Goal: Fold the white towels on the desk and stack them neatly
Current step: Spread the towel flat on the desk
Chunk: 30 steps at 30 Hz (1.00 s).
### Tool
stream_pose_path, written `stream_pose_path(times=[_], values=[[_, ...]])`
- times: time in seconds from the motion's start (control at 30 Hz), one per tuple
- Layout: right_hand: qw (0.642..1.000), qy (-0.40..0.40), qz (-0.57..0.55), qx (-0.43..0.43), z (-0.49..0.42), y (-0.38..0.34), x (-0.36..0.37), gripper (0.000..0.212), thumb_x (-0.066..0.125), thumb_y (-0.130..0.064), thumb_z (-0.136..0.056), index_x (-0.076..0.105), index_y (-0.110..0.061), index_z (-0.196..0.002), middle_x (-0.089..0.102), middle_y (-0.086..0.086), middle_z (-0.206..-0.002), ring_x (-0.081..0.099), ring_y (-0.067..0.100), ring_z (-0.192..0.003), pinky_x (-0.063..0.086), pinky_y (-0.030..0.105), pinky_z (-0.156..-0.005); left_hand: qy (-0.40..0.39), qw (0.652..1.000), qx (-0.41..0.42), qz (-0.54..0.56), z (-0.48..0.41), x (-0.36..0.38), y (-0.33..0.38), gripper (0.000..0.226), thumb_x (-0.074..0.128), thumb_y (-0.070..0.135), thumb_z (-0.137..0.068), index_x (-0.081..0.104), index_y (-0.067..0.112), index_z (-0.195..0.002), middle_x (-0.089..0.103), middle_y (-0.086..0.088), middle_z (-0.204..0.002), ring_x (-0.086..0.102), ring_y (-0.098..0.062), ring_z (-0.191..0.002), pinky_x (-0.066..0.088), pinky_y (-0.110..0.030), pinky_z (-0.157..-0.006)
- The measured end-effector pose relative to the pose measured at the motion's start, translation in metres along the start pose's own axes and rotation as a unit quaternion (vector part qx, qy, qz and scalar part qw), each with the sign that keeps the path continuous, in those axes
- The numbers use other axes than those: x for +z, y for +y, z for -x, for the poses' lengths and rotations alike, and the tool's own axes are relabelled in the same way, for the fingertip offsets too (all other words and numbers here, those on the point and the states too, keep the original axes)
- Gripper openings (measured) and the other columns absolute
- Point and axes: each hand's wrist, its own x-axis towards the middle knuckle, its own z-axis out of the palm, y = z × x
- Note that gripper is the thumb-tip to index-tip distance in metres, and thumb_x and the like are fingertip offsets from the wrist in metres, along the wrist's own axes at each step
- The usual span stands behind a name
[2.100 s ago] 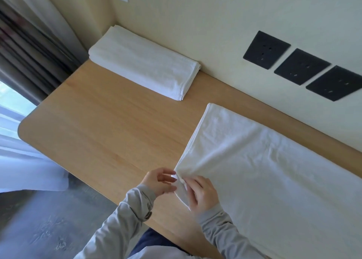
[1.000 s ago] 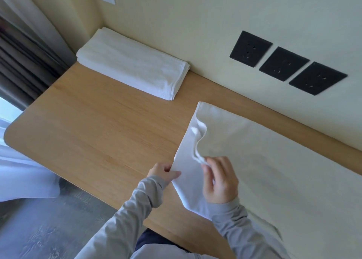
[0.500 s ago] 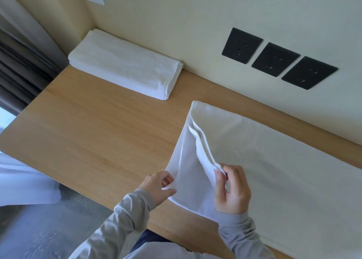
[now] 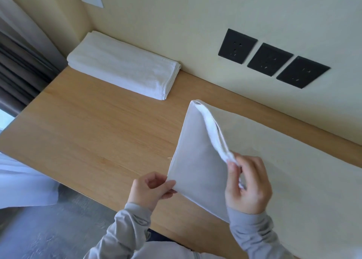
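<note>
Overhead, we see the left hand pinching the near corner of the spread towel while the right hand grips its upper layer raised off the table, the folded towel lying against the wall.

Light wood worktop w/ rounded corner. Folded white towel lies at back-left by wall; unfolded towel spread over right side, near corner lifted.
</note>
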Motion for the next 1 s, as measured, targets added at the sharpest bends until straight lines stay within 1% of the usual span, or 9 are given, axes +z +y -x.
stream_pose_path(times=[0.07,0.17,0.3,0.57,0.7,0.77,0.83,0.9,1.0], values=[[0.998,-0.061,-0.015,-0.026,0.017,-0.012,0.002,0.014,0.055,-0.003,-0.085,0.068,-0.004,-0.091,0.062,0.009,-0.076,0.055,0.02,-0.07,0.043,0.02,-0.069,-0.004,0.999,0.035,0.015,0.014,0.012,0.006,0.007,0.069,-0.009,-0.074,0.063,-0.009,-0.073,0.068,-0.02,-0.062,0.068,-0.022,-0.055,0.055,-0.022,-0.052],[0.989,-0.142,-0.019,-0.039,0.041,-0.02,0.014,0.017,0.057,-0.005,-0.084,0.073,0.0,-0.089,0.063,0.009,-0.074,0.061,0.024,-0.064,0.048,0.028,-0.061,-0.02,0.997,0.063,0.035,0.029,0.029,0.009,0.008,0.068,-0.01,-0.075,0.064,-0.006,-0.069,0.068,-0.02,-0.062,0.069,-0.023,-0.056,0.056,-0.024,-0.053],[0.987,-0.153,-0.02,-0.042,0.049,-0.018,0.017,0.015,0.059,-0.002,-0.084,0.072,0.003,-0.089,0.063,0.01,-0.073,0.059,0.025,-0.062,0.048,0.032,-0.056,-0.024,0.997,0.072,0.033,0.034,0.03,0.012,0.01,0.067,-0.009,-0.076,0.065,-0.004,-0.068,0.069,-0.018,-0.062,0.068,-0.021,-0.056,0.056,-0.024,-0.055],[0.988,-0.149,-0.026,-0.039,0.05,-0.017,0.011,0.017,0.058,-0.006,-0.087,0.07,0.003,-0.094,0.061,0.007,-0.078,0.057,0.022,-0.067,0.047,0.031,-0.058,-0.049,0.993,0.103,0.025,0.038,0.033,0.014,0.007,0.064,-0.009,-0.079,0.066,-0.005,-0.074,0.07,-0.017,-0.065,0.069,-0.023,-0.06,0.057,-0.027,-0.058],[0.98,-0.198,-0.034,-0.006,0.053,-0.014,0.006,0.026,0.057,-0.029,-0.087,0.062,-0.006,-0.099,0.055,0.003,-0.09,0.054,0.018,-0.079,0.046,0.026,-0.068,-0.082,0.984,0.151,-0.047,0.04,0.031,0.017,0.012,0.06,0.0,-0.086,0.069,0.004,-0.079,0.072,-0.013,-0.071,0.07,-0.026,-0.071,0.057,-0.033,-0.067],[0.98,-0.199,-0.019,-0.006,0.05,-0.01,0.006,0.024,0.058,-0.033,-0.087,0.056,-0.01,-0.093,0.054,0.003,-0.085,0.051,0.017,-0.077,0.043,0.022,-0.067,-0.101,0.973,0.186,-0.096,0.043,0.034,0.02,0.007,0.058,0.015,-0.085,0.064,0.01,-0.086,0.071,-0.008,-0.068,0.068,-0.026,-0.07,0.054,-0.037,-0.07],[0.982,-0.189,-0.017,-0.006,0.044,-0.007,0.007,0.023,0.058,-0.032,-0.088,0.058,-0.009,-0.085,0.054,0.003,-0.078,0.05,0.016,-0.07,0.042,0.021,-0.063,-0.104,0.95,0.237,-0.173,0.043,0.037,0.021,0.011,0.053,0.023,-0.083,0.053,0.019,-0.094,0.069,-0.003,-0.066,0.064,-0.022,-0.065,0.05,-0.033,-0.068],[0.982,-0.185,-0.025,-0.011,0.04,-0.006,0.006,0.022,0.058,-0.029,-0.089,0.061,-0.008,-0.081,0.054,0.002,-0.075,0.05,0.015,-0.068,0.041,0.019,-0.061,-0.103,0.935,0.267,-0.212,0.039,0.037,0.025,0.012,0.053,0.016,-0.089,0.048,0.023,-0.097,0.07,0.003,-0.07,0.063,-0.015,-0.064,0.048,-0.027,-0.067],[0.984,-0.176,-0.032,-0.006,0.033,-0.005,0.003,0.017,0.058,-0.018,-0.087,0.066,-0.005,-0.079,0.057,0.002,-0.074,0.054,0.017,-0.067,0.043,0.022,-0.061,-0.105,0.93,0.273,-0.223,0.025,0.033,0.031,0.021,0.05,0.003,-0.09,0.051,0.024,-0.093,0.071,0.004,-0.071,0.063,-0.008,-0.067,0.049,-0.021,-0.069]])
